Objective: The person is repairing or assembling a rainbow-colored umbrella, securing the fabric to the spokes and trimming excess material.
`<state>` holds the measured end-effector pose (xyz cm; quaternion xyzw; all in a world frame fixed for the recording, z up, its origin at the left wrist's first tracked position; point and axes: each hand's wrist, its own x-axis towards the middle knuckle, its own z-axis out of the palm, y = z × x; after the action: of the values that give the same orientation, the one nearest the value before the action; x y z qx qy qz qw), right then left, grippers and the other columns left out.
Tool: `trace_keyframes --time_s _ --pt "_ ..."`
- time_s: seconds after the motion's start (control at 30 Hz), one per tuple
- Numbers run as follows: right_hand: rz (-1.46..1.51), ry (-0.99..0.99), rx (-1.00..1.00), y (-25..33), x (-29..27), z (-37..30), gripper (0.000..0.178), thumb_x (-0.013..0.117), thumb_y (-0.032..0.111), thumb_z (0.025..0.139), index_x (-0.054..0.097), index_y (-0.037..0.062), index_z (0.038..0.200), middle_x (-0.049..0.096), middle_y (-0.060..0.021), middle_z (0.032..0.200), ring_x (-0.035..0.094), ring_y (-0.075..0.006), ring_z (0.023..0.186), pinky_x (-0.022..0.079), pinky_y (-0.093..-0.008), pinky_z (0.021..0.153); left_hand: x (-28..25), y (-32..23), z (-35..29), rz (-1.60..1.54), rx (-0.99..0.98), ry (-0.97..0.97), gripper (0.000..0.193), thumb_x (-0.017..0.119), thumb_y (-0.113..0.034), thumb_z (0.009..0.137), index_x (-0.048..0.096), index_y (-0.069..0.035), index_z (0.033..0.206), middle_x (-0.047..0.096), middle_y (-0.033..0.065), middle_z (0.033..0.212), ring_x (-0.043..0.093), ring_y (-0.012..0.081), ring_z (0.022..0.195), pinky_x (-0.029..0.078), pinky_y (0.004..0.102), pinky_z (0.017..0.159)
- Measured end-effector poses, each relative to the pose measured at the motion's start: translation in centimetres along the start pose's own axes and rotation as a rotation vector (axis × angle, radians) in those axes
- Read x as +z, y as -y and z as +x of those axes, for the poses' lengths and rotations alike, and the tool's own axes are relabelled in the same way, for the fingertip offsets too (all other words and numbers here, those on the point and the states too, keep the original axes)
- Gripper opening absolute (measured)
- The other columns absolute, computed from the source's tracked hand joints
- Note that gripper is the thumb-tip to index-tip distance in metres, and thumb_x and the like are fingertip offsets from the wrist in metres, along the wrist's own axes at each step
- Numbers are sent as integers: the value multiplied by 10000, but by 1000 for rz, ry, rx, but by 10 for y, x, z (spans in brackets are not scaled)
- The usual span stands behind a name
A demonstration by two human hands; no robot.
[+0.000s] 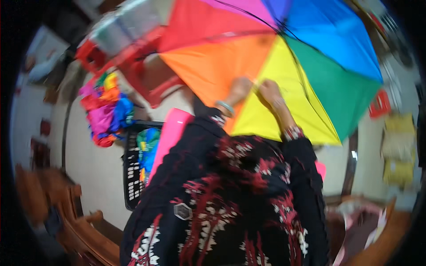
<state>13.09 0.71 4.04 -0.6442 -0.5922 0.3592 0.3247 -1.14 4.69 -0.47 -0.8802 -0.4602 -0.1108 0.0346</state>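
Observation:
An opened umbrella (235, 57) with rainbow-coloured panels spreads in front of me, its inner side with dark ribs facing me. My left hand (239, 88), with a pale bangle at the wrist, is closed over the orange panel, close to the seam with the yellow one. Just across that seam, my right hand (270, 91) has its fingers closed over the yellow panel. Both hands seem to pinch the umbrella along the seam; motion blur smears the fingertips, and anything small between them cannot be made out.
Bunched multicoloured fabric (108, 108) lies at the left beside a red plastic stool (155, 91). A black basket (132, 177) holds more coloured cloth, next to a bright pink surface (171, 133). Wooden furniture (84, 226) stands lower left; yellowish packages (398, 148) lie at the far right.

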Motion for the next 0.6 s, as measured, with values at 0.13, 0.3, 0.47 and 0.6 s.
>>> trace_keyframes --time_s 0.13,0.3,0.47,0.6 --pt "234 80 169 7 -3 3 105 509 76 735 534 9 658 509 -48 527 470 -117 438 352 -246 381 -20 -6 -2 -854 -505 74 167 501 -153 761 651 -81 751 624 125 687 605 242 598 466 370 540" --pt "292 118 248 -4 -14 -6 96 543 95 714 573 8 685 537 -52 529 533 -134 522 444 -281 491 -21 -22 -15 -995 -308 -47 164 580 -185 729 635 -42 787 611 143 671 597 249 595 459 378 553" --pt "38 -27 -8 -16 -8 -1 149 520 134 737 575 0 705 566 -83 584 545 -174 530 449 -296 513 -22 -27 -19 -976 -292 -51 155 600 -179 721 623 -30 762 591 115 608 559 206 513 451 342 510" --pt "-60 -95 -173 -20 -20 17 151 502 134 765 569 1 737 553 -71 588 522 -149 501 423 -279 475 -31 -19 -6 -1308 -560 52 137 593 -180 729 585 -50 688 566 65 574 512 148 460 415 303 438"
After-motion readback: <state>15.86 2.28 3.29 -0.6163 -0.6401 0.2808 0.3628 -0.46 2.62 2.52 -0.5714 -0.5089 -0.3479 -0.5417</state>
